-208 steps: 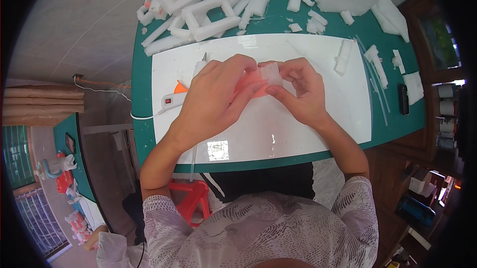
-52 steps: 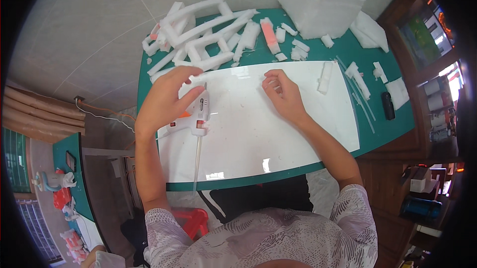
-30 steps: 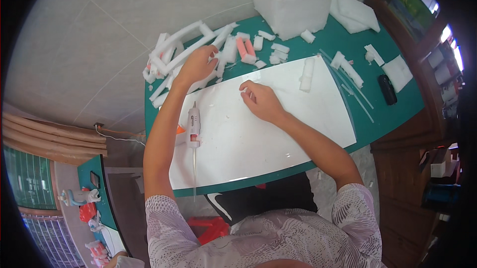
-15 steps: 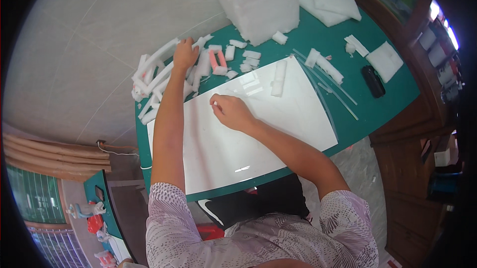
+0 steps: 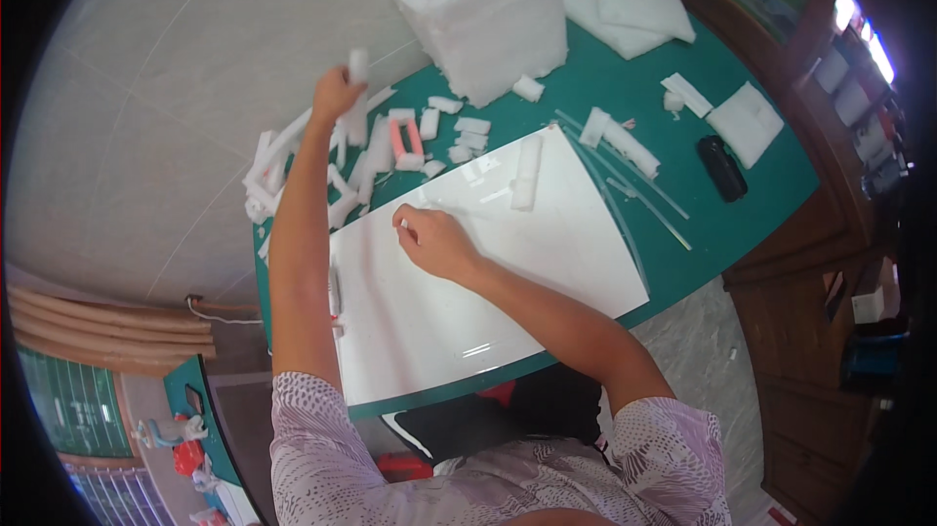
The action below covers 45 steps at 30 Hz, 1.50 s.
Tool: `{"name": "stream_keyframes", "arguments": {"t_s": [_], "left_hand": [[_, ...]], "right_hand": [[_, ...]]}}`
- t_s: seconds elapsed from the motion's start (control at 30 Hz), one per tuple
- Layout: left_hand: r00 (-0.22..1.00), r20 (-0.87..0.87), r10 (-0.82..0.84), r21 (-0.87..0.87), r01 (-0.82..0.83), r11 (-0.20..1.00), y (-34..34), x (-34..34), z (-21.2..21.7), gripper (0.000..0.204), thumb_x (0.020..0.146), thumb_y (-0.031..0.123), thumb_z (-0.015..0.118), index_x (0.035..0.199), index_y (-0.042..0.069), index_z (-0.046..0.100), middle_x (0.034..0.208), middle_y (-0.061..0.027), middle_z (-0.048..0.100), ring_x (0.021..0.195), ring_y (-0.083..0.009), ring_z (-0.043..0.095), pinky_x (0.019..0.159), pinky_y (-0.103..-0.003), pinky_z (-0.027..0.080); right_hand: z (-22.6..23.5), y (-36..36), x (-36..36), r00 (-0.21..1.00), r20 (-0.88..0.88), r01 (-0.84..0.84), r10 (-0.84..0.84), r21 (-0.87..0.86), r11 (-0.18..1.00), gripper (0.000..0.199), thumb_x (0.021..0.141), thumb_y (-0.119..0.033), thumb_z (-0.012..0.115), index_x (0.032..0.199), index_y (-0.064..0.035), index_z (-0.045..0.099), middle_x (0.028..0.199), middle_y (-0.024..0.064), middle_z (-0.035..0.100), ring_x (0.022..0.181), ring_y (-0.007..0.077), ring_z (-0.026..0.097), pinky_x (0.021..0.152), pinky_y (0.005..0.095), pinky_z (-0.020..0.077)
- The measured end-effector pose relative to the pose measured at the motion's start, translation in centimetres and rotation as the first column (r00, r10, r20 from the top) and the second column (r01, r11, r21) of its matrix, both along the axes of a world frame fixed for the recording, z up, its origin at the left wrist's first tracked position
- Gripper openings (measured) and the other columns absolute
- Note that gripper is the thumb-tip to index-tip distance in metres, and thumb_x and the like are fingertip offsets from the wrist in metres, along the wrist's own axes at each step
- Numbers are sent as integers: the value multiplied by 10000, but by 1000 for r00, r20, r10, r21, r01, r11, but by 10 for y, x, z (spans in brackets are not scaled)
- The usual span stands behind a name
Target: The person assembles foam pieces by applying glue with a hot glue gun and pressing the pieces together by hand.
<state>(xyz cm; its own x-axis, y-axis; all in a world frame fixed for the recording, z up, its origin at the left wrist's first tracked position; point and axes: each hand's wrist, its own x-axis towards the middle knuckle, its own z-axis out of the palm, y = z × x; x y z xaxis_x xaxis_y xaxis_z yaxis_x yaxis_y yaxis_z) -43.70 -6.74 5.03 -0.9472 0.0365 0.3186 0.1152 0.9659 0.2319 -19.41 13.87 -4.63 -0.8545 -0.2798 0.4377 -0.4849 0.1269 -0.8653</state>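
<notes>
The left hand has risen off the scrap pile, its grip now closing on a white foam strip lifted above the bench's far-left edge. The right hand, beside the strip on the white sheet, is pinching a tiny foam bit. Selecting seems underway; next, carrying the strip onto the sheet.

You get bright, even daylight with soft shadows, a glare patch on the glossy white board, and strong fisheye bending with black corners at the rim
</notes>
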Motion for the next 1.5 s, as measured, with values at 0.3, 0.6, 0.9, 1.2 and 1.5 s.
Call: {"name": "stream_keyframes", "arguments": {"t_s": [0.3, 0.6, 0.9, 1.2, 1.5], "left_hand": [[903, -67, -425, 794, 306, 525, 6, 72, 120, 271, 813, 169, 638, 1033, 25, 574, 1009, -103, 665, 882, -227, 629, 866, -348, 466], [885, 435, -167, 244, 63, 968, -36, 104, 84, 451, 775, 161, 690, 1168, -4, 543, 942, -125, 628, 638, -159, 597, 641, -326, 522], [722, 692, -7, -81, 87, 993, -33, 134, 27, 611, 747, 205, 773, 1284, 38, 535, 1092, -152, 641, 678, -187, 647, 622, -309, 521], [740, 672, 33, -201, 139, 970, -3, 164, 26, 630, 669, 142, 766, 1222, 13, 495, 953, -175, 663, 631, -255, 672, 587, -363, 523], [945, 326, 22, -131, 23, 991, -30, 177, 132, 519, 741, 10, 671, 1232, 42, 503, 1025, -208, 653, 780, -308, 683, 560, -363, 554]], "right_hand": [[3, 9, -6, 996, 82, -15, 18, -34, 999, 58, 861, -66, 609, 916, -45, 602, 642, 146, 619, 588, 311, 609, 568, 394, 464], [7, 6, -2, 990, 122, -77, 76, 7, 997, 72, 845, -52, 616, 914, -40, 600, 644, 149, 630, 603, 317, 624, 563, 405, 466], [6, 6, -5, 994, 99, -58, 53, 41, 997, 61, 836, -46, 616, 897, -45, 604, 611, 135, 618, 565, 310, 615, 544, 404, 461], [1, 7, -5, 995, 87, -57, 54, 35, 998, 63, 836, -39, 611, 899, -44, 604, 617, 137, 622, 563, 308, 615, 544, 405, 459], [-3, 8, -5, 999, 25, -29, 27, 64, 998, 65, 859, -68, 605, 920, -46, 609, 605, 97, 594, 511, 206, 571, 523, 330, 426]]}}
